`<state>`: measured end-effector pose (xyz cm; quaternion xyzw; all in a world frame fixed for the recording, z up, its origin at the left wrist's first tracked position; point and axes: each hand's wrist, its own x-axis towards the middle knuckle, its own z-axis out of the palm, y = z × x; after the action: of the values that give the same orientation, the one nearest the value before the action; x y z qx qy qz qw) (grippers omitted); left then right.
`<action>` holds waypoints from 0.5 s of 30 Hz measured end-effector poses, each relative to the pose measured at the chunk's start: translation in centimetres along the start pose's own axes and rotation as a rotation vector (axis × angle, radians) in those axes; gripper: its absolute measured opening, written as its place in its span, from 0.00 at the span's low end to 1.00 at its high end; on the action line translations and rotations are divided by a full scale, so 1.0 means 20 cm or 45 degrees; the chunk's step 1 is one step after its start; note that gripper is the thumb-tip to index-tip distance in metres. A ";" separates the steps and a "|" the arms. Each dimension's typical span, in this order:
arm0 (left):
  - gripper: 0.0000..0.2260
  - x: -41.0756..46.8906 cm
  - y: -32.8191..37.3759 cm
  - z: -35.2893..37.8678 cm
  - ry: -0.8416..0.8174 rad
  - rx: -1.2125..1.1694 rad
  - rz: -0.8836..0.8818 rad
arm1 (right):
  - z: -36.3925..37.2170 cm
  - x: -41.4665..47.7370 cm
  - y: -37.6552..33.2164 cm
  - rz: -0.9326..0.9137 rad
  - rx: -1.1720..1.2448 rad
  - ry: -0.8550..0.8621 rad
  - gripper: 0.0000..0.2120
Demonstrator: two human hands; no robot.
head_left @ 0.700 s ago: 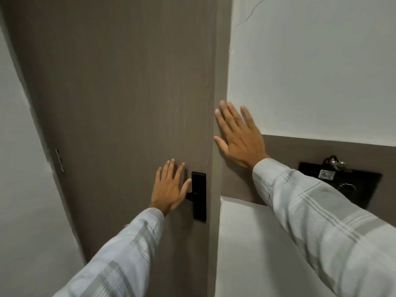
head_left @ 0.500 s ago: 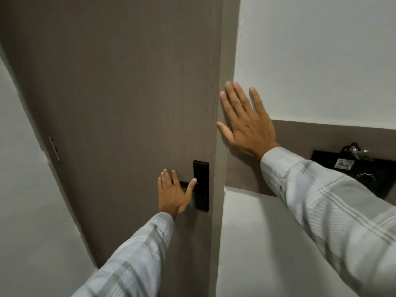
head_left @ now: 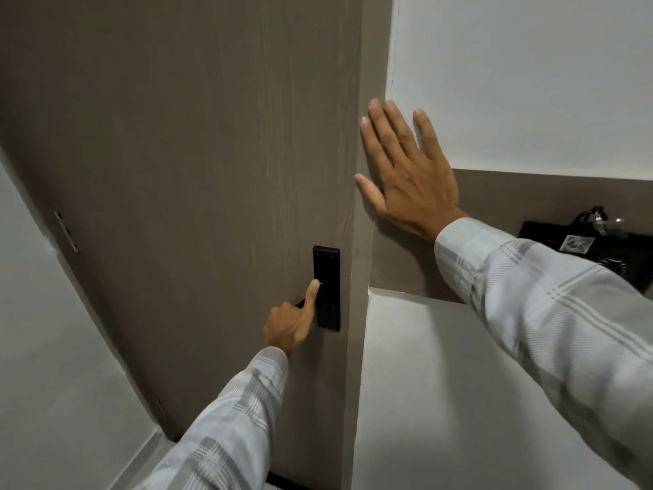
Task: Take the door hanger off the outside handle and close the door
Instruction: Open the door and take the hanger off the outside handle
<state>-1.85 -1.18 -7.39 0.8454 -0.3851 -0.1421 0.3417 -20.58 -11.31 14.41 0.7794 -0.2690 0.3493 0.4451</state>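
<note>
Your left hand (head_left: 289, 325) is curling around the black handle (head_left: 300, 303) low on the door (head_left: 198, 164), thumb lying up the black lock plate (head_left: 327, 274). Farther up, your right hand (head_left: 406, 171) is resting flat and spread on the door frame (head_left: 360, 242), gripping nothing. No door hanger is showing.

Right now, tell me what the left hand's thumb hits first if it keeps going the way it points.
The left hand has its thumb angled up toward the black lock plate. The tip seems already at the round knob on that plate, so it would meet that first, though depth is unclear.
</note>
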 end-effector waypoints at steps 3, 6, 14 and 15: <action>0.47 -0.02 -0.02 -0.01 -0.007 -0.023 0.033 | 0.01 0.00 -0.01 -0.002 0.001 0.023 0.34; 0.47 -0.02 -0.05 -0.08 -0.023 0.069 0.125 | 0.01 -0.01 0.01 0.008 0.011 0.023 0.35; 0.41 -0.01 -0.01 -0.37 0.156 0.763 0.613 | -0.02 -0.02 0.01 0.011 0.031 -0.051 0.33; 0.41 -0.02 -0.02 -0.37 0.173 0.791 0.636 | -0.02 -0.02 0.01 0.007 0.042 -0.066 0.33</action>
<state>1.93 2.78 -2.24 0.7964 -0.5797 0.1246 0.1185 -21.15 -10.92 14.29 0.7948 -0.2767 0.3344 0.4241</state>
